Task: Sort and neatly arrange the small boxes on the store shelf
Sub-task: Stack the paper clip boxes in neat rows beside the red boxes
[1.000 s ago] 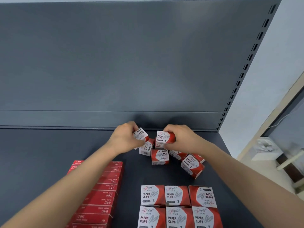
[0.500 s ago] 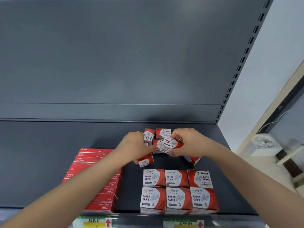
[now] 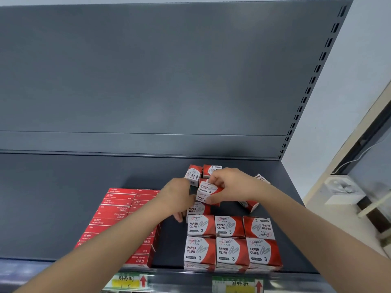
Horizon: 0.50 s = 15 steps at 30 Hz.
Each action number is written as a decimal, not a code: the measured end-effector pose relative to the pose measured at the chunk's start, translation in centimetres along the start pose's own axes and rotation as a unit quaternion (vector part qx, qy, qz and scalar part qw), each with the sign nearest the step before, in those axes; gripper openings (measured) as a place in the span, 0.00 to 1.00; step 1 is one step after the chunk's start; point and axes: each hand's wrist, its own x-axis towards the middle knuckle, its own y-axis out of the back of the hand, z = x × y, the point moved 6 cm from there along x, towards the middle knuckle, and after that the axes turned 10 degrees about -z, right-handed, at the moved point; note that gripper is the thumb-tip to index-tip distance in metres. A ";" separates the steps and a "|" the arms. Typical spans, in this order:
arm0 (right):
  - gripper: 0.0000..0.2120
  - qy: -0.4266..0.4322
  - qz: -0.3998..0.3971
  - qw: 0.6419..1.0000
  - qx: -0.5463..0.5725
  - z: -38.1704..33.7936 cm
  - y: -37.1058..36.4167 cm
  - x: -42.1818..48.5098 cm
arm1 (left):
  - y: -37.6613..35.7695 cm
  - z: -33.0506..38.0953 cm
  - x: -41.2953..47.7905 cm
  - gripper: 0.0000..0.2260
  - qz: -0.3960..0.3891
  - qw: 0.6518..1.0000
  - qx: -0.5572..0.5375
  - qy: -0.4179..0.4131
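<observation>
1. Pinching a paper clip box [image 3: 208, 188] between thumb and fingertips, the right hand [image 3: 231, 187] holds it tilted above the shelf [image 3: 63, 208], just behind the arranged block.
2. The left hand [image 3: 176, 199] lies against a lower box [image 3: 197, 209], fingers curled downward; I cannot tell whether they grip it.
3. The arranged block [image 3: 231, 251] stands at the front edge in two rows of three, with its rear right box turned round.
4. Loose boxes [image 3: 193, 174] lie askew near the back.
5. Flat red staple boxes [image 3: 118, 208] fill the left.
</observation>
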 end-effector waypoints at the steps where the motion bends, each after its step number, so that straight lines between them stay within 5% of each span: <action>1: 0.21 0.014 -0.010 1.000 -0.004 -0.5 -0.2 0.2 | 0.4 -0.1 -0.2 0.11 0.012 1.000 -0.008 -0.008; 5: 0.21 0.063 -0.060 0.994 -0.068 -2.0 -1.8 1.0 | 2.6 -1.2 -0.9 0.09 0.067 0.994 -0.071 -0.054; 11: 0.16 0.066 -0.091 0.991 -0.068 -1.7 -2.2 1.7 | 0.8 -1.1 -1.1 0.14 -0.064 0.980 -0.166 -0.092; 15: 0.15 0.069 -0.113 0.989 -0.066 -1.1 -2.6 1.3 | 0.5 -1.0 -1.2 0.13 -0.086 0.982 -0.128 -0.112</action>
